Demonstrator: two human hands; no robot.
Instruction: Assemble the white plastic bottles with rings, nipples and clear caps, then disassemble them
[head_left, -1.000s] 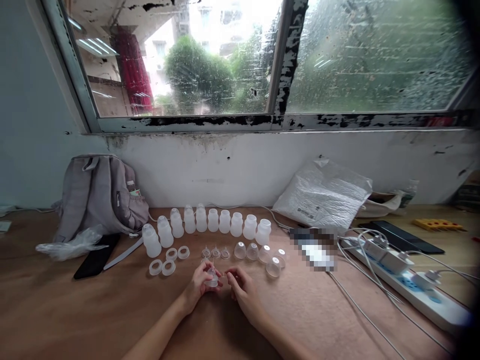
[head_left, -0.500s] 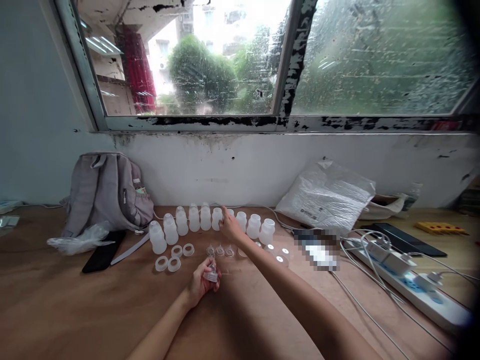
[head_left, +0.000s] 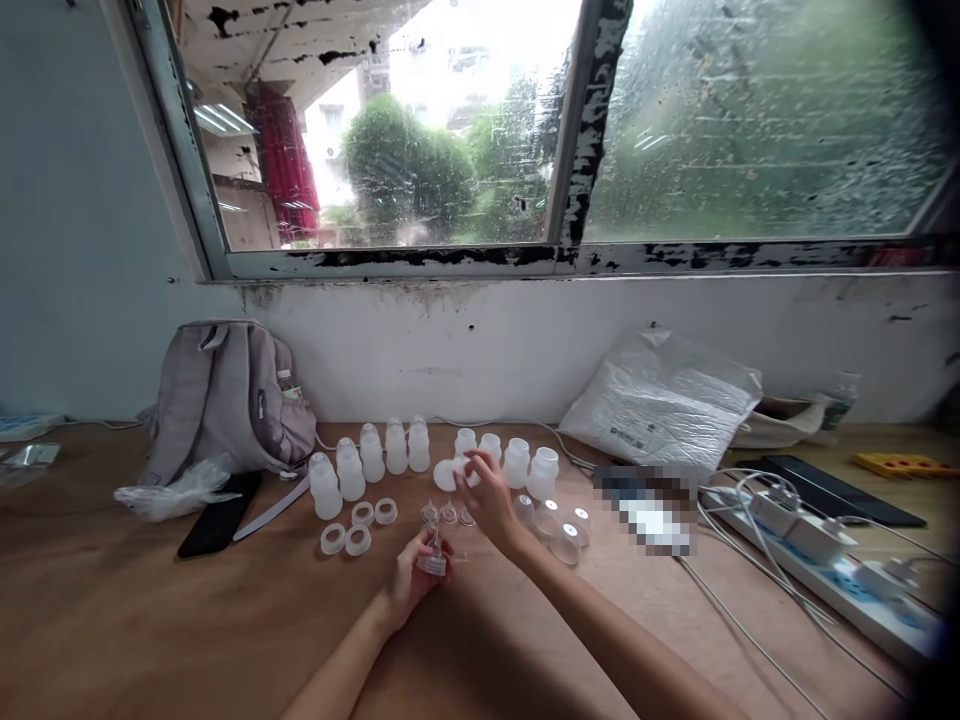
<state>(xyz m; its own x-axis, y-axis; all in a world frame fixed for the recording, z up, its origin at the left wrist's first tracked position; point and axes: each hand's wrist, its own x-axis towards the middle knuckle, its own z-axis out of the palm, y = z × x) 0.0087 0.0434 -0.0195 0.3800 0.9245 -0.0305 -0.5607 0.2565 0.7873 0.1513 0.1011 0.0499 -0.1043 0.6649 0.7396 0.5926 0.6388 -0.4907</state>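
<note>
My left hand [head_left: 421,572] is closed round a clear baby bottle nipple set in a collar ring [head_left: 433,565], held low over the table. My right hand [head_left: 487,498] grips a frosted baby bottle [head_left: 445,475], tipped over so that its round end shows; the fingers hide part of it. Behind and to the right stand several open bottles [head_left: 517,462]. On the left, several bottles with clear caps [head_left: 372,455] form a curved row. Loose collar rings [head_left: 358,541] lie in front of them. Beyond my left hand sit small nipples [head_left: 448,512], partly covered by my right hand.
Clear dome caps [head_left: 566,540] lie right of my right wrist. A grey backpack [head_left: 232,400], a plastic bag [head_left: 176,488] and a black phone-like slab [head_left: 220,515] are at left. At right are a silver mailer bag [head_left: 664,400], cables and a white power strip [head_left: 832,570].
My right hand has lifted a bottle out of the row and brought it nearer, tipping it. My left hand still holds the nipple and ring. The view has shifted slightly.
</note>
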